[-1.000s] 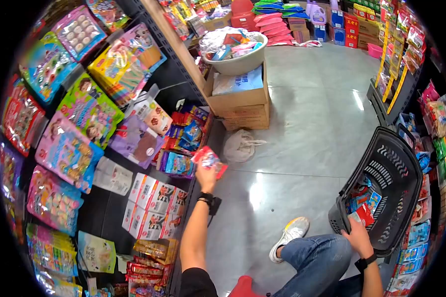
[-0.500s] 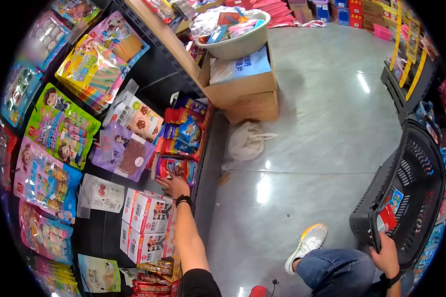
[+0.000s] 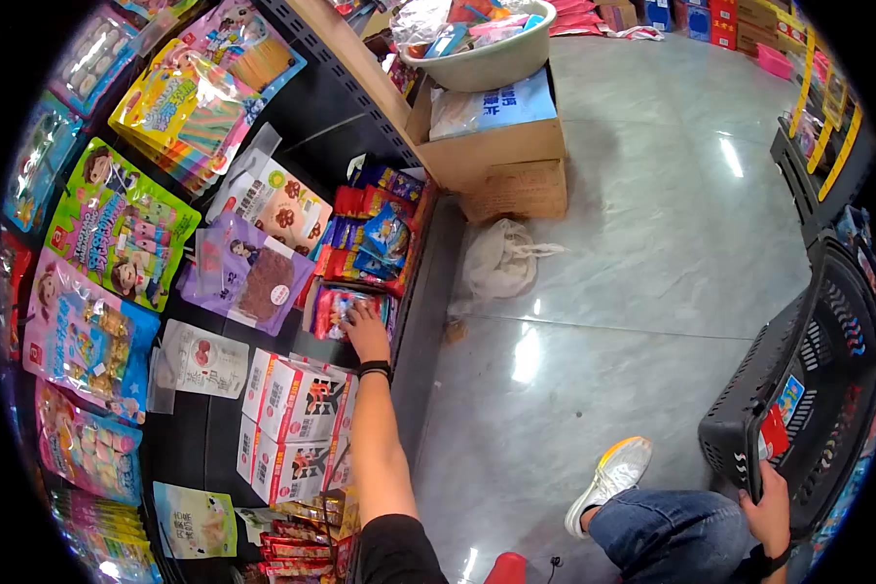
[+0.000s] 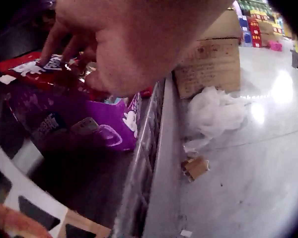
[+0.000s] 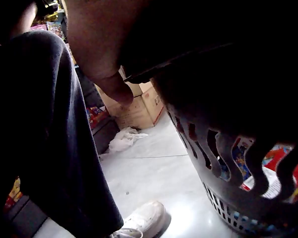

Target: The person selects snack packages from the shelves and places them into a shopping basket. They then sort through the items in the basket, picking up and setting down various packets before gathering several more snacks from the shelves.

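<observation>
Now my left grip (image 3: 367,331) rests, fingers apart, on a glossy red snack packet (image 4: 26,67) on the bottom shelf (image 3: 417,302); my right grip (image 3: 771,504) clamps the rim of a dark plastic basket (image 3: 735,433).

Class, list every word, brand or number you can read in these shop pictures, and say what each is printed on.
No text is clear enough to quote.
Blue sheet on the upper cardboard box: large characters, blurred.
Lower cardboard box: faint print, too small.
White boxes: red and black print, unreadable.
Green hanging pack: lettering too small.
Purple packet: white lettering, blurred.
Packs in the basket: too small.
</observation>
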### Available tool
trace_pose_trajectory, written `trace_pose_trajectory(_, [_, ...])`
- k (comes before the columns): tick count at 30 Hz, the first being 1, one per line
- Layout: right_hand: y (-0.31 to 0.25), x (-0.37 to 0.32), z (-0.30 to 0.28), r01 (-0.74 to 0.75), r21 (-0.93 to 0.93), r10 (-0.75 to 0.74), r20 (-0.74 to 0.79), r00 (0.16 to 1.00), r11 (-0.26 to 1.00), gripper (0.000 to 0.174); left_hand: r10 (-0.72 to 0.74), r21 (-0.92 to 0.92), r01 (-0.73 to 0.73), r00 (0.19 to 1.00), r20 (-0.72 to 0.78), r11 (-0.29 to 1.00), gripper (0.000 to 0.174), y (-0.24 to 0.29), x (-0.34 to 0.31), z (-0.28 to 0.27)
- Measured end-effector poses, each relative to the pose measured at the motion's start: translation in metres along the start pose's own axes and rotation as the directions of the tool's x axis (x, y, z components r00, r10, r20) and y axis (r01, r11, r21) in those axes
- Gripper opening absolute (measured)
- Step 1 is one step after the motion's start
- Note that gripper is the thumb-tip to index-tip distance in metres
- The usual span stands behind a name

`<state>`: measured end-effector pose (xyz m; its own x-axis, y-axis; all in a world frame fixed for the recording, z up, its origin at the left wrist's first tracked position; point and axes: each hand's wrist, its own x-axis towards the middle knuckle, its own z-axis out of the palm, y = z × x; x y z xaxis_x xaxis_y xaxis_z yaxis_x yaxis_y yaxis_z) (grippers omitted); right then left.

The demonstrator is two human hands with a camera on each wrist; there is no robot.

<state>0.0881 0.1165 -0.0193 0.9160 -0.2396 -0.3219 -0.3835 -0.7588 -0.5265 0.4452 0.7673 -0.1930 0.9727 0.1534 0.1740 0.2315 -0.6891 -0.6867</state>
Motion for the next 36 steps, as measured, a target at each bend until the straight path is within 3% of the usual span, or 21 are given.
trace_pose_trajectory(2, [0.01,0.001,0.003,0.013,-0.015,-0.013,-0.004,1.0,1.0,0.057,-0.137,0.108,0.133,0.99,0.029,0.985,0.048,0.0,0.004,0.013])
trace_pose_trajectory(5, [0.014,0.0,0.006,-0.014,-0.041,0.014,0.006,1.0,0.999,0.059,0.131,0.187,-0.119,0.99,-0.055,0.975,0.047,-0.009,-0.001,0.022])
trace_pose_trajectory(6, [0.007,0.003,0.004,-0.027,-0.029,0.028,0.022,0.999,0.999,0.059,0.201,0.071,-0.194,0.974,-0.108,0.978,0.046,-0.012,0.001,0.029])
trace_pose_trajectory(8, [0.014,-0.001,0.005,-0.019,-0.086,0.019,0.003,1.0,0.996,0.061,0.324,-0.148,-0.324,0.946,-0.023,0.934,0.045,-0.024,0.0,0.007])
trace_pose_trajectory(10, [0.007,0.004,0.0,-0.043,-0.014,0.043,0.046,0.998,0.999,0.061,0.406,-0.3,-0.387,0.914,0.003,0.872,0.046,-0.029,0.002,-0.009])
trace_pose_trajectory(13, [0.009,0.004,0.0,-0.027,0.015,0.026,0.039,0.999,1.0,0.06,0.431,-0.338,-0.437,0.897,-0.096,0.834,0.054,-0.023,-0.003,0.0])
trace_pose_trajectory(14, [0.011,0.004,0.001,-0.011,0.009,0.01,0.027,1.0,1.0,0.059,0.442,-0.425,-0.423,0.895,-0.058,0.801,0.064,-0.022,-0.009,-0.003])
trace_pose_trajectory(17, [0.002,0.006,-0.004,-0.014,0.015,0.014,0.045,0.999,1.0,0.054,0.371,-0.317,-0.37,0.927,-0.061,0.873,0.065,-0.02,-0.019,-0.004])
trace_pose_trajectory(19, [0.017,0.006,0.003,0.053,0.022,-0.052,-0.022,0.998,0.998,0.054,0.3,-0.23,-0.306,0.952,-0.061,0.924,0.064,-0.02,-0.033,-0.023])
trace_pose_trajectory(24, [0.021,0.002,0.002,0.095,-0.064,-0.098,-0.044,0.994,0.993,0.052,0.281,-0.342,-0.316,0.948,-0.148,0.885,0.067,-0.025,-0.049,-0.038])
trace_pose_trajectory(25, [0.017,0.002,-0.002,0.088,-0.032,-0.088,0.009,0.996,0.996,0.053,0.299,-0.295,-0.334,0.941,-0.157,0.895,0.067,-0.025,-0.055,-0.047])
trace_pose_trajectory(27, [0.008,0.004,-0.013,0.066,0.024,-0.068,0.092,0.993,0.998,0.053,0.329,-0.21,-0.367,0.924,-0.196,0.906,0.068,-0.016,-0.062,-0.087])
trace_pose_trajectory(31, [0.039,-0.002,0.002,0.163,-0.085,-0.164,-0.008,0.986,0.983,0.053,0.419,-0.393,-0.527,0.846,-0.331,0.753,0.067,0.021,-0.092,-0.179])
trace_pose_trajectory(34, [0.027,-0.015,-0.004,0.173,-0.216,-0.183,-0.025,0.983,0.961,0.039,0.512,-0.484,-0.759,0.651,-0.56,0.435,0.062,0.042,-0.13,-0.3])
trace_pose_trajectory(35, [0.033,-0.02,-0.002,0.213,-0.173,-0.237,-0.132,0.963,0.962,0.031,0.535,-0.549,-0.777,0.618,-0.576,0.308,0.058,0.047,-0.15,-0.351])
trace_pose_trajectory(36, [0.04,-0.022,0.001,0.205,-0.197,-0.236,-0.149,0.96,0.959,0.025,0.483,-0.446,-0.869,0.491,-0.725,0.214,0.054,0.051,-0.174,-0.397])
